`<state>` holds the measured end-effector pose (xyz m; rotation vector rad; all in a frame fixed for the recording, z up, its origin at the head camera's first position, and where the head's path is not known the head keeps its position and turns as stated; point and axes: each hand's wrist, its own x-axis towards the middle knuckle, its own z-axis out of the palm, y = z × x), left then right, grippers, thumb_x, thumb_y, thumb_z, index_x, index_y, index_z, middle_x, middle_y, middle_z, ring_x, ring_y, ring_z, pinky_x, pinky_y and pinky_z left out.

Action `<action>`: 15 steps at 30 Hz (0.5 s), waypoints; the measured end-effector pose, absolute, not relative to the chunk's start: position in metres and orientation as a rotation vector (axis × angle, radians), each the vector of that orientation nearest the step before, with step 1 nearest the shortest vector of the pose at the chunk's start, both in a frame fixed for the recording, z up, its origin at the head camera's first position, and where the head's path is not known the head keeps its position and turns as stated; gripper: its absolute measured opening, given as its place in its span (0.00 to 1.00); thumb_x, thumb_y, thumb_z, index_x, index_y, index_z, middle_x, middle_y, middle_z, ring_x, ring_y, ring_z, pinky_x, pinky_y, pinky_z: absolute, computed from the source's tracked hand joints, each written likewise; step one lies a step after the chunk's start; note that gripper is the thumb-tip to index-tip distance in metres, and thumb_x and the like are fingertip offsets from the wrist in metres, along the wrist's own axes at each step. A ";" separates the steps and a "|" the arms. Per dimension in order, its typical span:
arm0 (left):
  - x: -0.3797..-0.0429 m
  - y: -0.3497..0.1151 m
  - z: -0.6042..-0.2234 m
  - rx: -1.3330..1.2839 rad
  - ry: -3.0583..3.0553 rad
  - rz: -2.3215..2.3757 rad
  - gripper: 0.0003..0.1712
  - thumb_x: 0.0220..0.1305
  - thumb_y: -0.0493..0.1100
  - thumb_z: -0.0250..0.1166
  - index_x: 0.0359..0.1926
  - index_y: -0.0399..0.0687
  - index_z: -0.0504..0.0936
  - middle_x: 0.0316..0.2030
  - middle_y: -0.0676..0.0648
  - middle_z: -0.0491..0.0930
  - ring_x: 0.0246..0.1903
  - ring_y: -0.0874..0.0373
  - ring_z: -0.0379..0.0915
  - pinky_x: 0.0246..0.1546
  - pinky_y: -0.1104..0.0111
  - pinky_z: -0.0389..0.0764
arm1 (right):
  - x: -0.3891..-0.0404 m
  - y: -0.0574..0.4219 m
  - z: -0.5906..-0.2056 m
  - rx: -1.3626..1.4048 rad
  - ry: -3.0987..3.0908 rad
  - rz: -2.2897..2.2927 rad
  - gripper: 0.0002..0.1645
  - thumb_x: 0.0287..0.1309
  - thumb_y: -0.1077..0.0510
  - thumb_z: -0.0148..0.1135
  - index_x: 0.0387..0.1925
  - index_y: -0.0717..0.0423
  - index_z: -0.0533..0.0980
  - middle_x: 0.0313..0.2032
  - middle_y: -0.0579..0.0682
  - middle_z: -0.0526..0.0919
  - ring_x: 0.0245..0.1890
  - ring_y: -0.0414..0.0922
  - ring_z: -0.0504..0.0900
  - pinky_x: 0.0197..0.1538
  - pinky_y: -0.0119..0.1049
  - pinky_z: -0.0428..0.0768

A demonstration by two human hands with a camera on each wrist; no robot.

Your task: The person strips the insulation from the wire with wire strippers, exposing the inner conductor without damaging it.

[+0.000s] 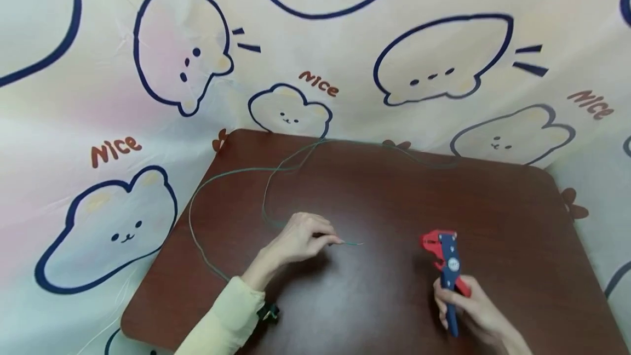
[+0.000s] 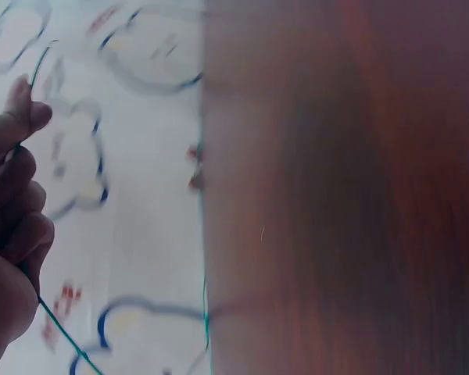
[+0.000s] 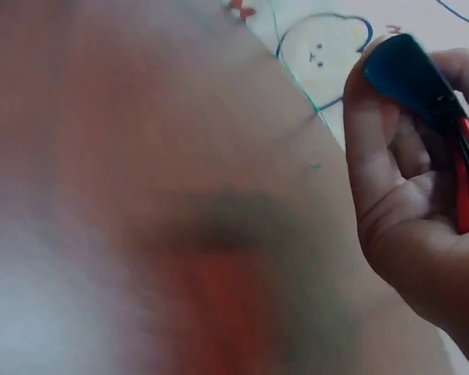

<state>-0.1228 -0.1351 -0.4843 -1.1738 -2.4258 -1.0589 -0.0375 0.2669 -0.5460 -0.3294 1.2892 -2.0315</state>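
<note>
Between thumb and forefinger my left hand [image 1: 302, 237] pinches a thin green wire [image 1: 351, 243] near one end, over the middle of the table. The short tip sticks out to the right and looks bare and pale at its very end. In the left wrist view the wire [image 2: 62, 328] also runs out below the palm. My right hand [image 1: 468, 303] grips a wire stripper [image 1: 449, 267] with blue and red handles, its red head upward and apart from the wire. The right wrist view shows the fingers curled round the tool's blue handle [image 3: 410, 78].
The rest of the wire [image 1: 241, 169] loops over the left and back of the brown table [image 1: 374, 190]. A tiny green scrap [image 3: 315, 166] lies on the tabletop in the right wrist view. Behind the table hangs a printed cloth [image 1: 355, 53] with cartoon bears.
</note>
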 end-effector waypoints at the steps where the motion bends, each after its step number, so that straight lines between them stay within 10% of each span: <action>1: -0.124 -0.135 -0.484 -1.194 -2.442 -1.053 0.08 0.64 0.38 0.80 0.28 0.52 0.93 0.24 0.56 0.88 0.22 0.71 0.73 0.27 0.81 0.68 | -0.040 0.270 -0.544 -0.308 1.312 -2.033 0.23 0.84 0.70 0.41 0.47 0.54 0.83 0.33 0.41 0.89 0.33 0.38 0.89 0.39 0.36 0.90; 15: -0.127 -0.125 -0.484 -1.126 -2.503 -0.985 0.05 0.67 0.44 0.79 0.32 0.53 0.96 0.24 0.58 0.87 0.22 0.70 0.69 0.26 0.85 0.59 | -0.049 0.251 -0.547 -0.321 1.464 -1.890 0.12 0.84 0.67 0.50 0.51 0.76 0.74 0.34 0.44 0.90 0.32 0.40 0.90 0.42 0.40 0.92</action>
